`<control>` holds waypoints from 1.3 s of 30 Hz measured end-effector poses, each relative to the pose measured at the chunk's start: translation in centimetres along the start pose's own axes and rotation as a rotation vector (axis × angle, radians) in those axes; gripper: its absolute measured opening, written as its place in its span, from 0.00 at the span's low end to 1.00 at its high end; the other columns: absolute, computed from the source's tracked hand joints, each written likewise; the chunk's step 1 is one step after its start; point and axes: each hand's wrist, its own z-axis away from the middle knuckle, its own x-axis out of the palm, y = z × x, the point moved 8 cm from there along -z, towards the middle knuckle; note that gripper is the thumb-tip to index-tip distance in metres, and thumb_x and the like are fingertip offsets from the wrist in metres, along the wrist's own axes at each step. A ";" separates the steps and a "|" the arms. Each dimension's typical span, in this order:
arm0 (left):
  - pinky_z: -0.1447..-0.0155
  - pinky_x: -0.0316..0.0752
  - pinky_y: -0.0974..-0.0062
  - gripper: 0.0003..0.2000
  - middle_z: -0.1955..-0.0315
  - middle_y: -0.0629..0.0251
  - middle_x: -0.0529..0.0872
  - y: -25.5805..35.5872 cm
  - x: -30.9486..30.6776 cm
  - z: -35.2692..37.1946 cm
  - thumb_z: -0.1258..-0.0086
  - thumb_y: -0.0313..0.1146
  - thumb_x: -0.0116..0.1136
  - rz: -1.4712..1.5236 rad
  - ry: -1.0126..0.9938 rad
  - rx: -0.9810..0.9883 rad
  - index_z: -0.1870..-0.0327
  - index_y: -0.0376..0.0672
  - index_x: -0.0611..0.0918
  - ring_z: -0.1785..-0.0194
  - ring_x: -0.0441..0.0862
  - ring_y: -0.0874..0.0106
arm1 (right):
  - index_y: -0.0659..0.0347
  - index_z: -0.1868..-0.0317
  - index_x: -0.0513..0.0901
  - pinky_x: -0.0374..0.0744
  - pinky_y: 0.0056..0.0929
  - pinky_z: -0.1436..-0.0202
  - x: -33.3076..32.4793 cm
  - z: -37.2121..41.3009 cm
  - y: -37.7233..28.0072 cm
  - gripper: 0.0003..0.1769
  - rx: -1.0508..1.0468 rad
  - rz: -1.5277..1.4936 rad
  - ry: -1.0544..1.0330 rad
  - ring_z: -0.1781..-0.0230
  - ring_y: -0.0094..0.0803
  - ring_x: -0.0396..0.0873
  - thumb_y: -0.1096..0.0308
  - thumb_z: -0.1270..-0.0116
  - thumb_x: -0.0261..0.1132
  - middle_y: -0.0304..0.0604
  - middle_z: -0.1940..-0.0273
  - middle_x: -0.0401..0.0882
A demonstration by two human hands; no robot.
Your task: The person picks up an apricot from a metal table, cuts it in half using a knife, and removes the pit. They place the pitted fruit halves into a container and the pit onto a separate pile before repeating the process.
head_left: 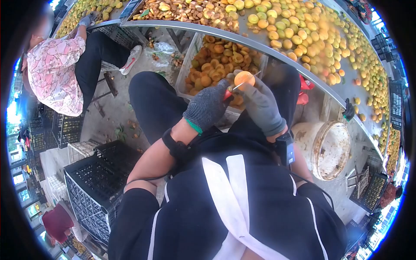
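My left hand [207, 104], in a dark grey knitted glove with a green cuff, is closed round the red handle of a small knife [228, 93]. The thin blade points up and right and meets an orange apricot [244, 78]. My right hand [263, 106], in a smoother grey glove, grips that apricot against its fingers. Both hands are close together above my lap. Just beyond them, between my knees, a whitish plastic crate [183, 71] holds many halved apricots [212, 69]. The fingertips round the fruit are partly hidden.
A metal-edged table [190, 27] curves across the front, bearing whole apricots [299, 37] and a heap of brown pieces [186, 12]. Black crates [93, 182] stand at left, a stained white bucket [331, 149] at right. Another person in a pink patterned top [56, 71] sits left.
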 end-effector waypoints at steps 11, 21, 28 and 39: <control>0.59 0.78 0.56 0.18 0.67 0.46 0.84 -1.6 0.5 -0.1 0.32 0.36 0.60 -0.112 0.034 -0.011 0.45 0.40 0.76 0.63 0.84 0.50 | 0.64 0.35 0.71 0.71 0.26 0.38 0.6 -0.2 0.0 0.25 0.047 0.000 0.033 0.45 0.27 0.74 0.63 0.28 0.63 0.40 0.48 0.77; 0.59 0.78 0.56 0.18 0.68 0.46 0.84 -1.4 -0.2 0.7 0.32 0.35 0.59 -0.021 0.127 -0.054 0.43 0.40 0.76 0.62 0.84 0.50 | 0.65 0.35 0.71 0.67 0.25 0.34 0.7 -0.4 1.6 0.25 -0.044 0.018 0.011 0.43 0.27 0.73 0.59 0.25 0.59 0.40 0.44 0.76; 0.60 0.79 0.58 0.17 0.69 0.46 0.84 -1.8 -0.4 0.5 0.32 0.33 0.58 -0.089 0.098 0.055 0.43 0.41 0.76 0.62 0.84 0.51 | 0.65 0.35 0.71 0.67 0.29 0.32 1.0 -0.3 0.8 0.25 0.028 -0.043 -0.016 0.41 0.29 0.74 0.57 0.24 0.56 0.42 0.42 0.76; 0.61 0.79 0.59 0.16 0.69 0.48 0.85 -2.0 -0.6 0.9 0.33 0.31 0.59 -0.057 0.072 0.030 0.45 0.42 0.78 0.64 0.85 0.53 | 0.65 0.40 0.76 0.71 0.24 0.38 1.2 0.3 1.7 0.24 0.066 0.011 0.031 0.44 0.26 0.75 0.55 0.27 0.61 0.39 0.49 0.79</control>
